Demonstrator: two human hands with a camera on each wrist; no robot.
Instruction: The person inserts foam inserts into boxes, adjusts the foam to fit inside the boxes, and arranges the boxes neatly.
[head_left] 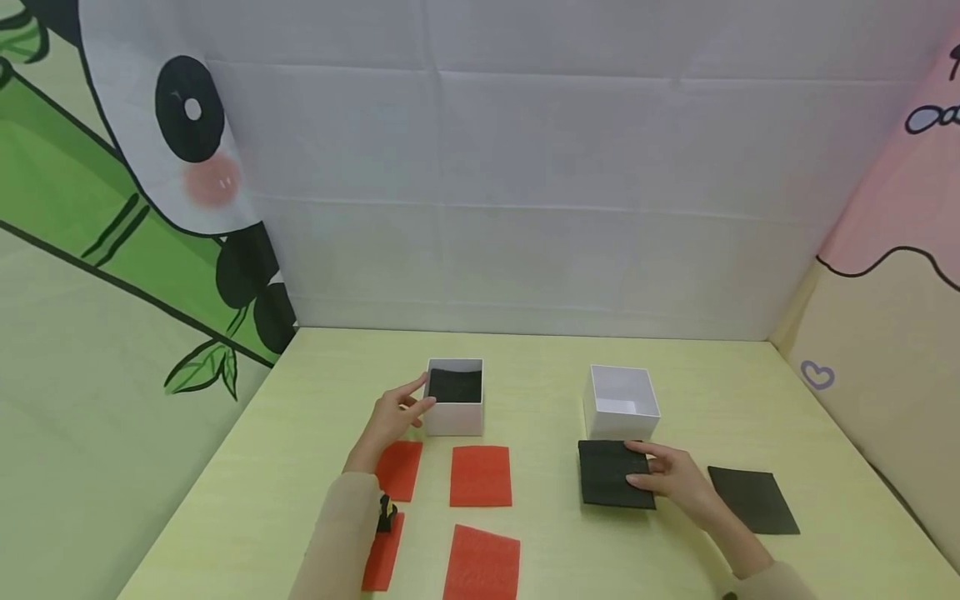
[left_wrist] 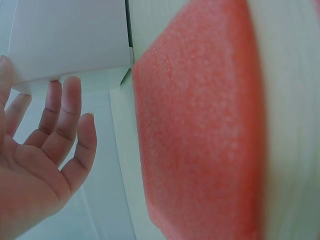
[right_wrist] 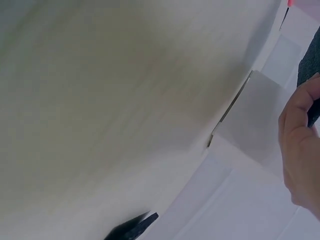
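left box [head_left: 454,408] holding black foam [head_left: 454,385], right box [head_left: 622,403]

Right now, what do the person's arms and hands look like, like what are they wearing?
Both arms wear long beige sleeves that end at the wrists. The left hand and the right hand are bare, with no gloves or rings visible. A small black device sits on the left sleeve near the wrist. Only the cuff of the right sleeve shows at the picture's bottom edge.
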